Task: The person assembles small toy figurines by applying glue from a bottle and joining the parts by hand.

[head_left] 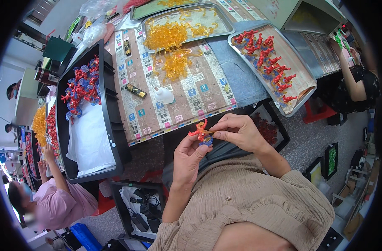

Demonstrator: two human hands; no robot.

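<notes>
In front of my body, my left hand (191,158) grips a small red figurine (202,130) by its translucent blue base, keeping it upright. The fingertips of my right hand (240,130) are pinched at the figurine's right side on a thin yellow-orange translucent piece (210,131), which meets the red body. Beyond my hands, a pile of similar yellow translucent pieces (174,67) lies on the patterned table covering (187,100). A white squeeze bottle (164,96) rests on the covering near the table's front edge.
At left, a black crate (110,100) holds red-and-blue figurines on white paper. A metal tray (304,94) with rows of red figurines stands at right; another tray (228,27) of yellow pieces lies behind. Two dark small tubes (136,90) sit left. Co-workers (67,201) work on both sides.
</notes>
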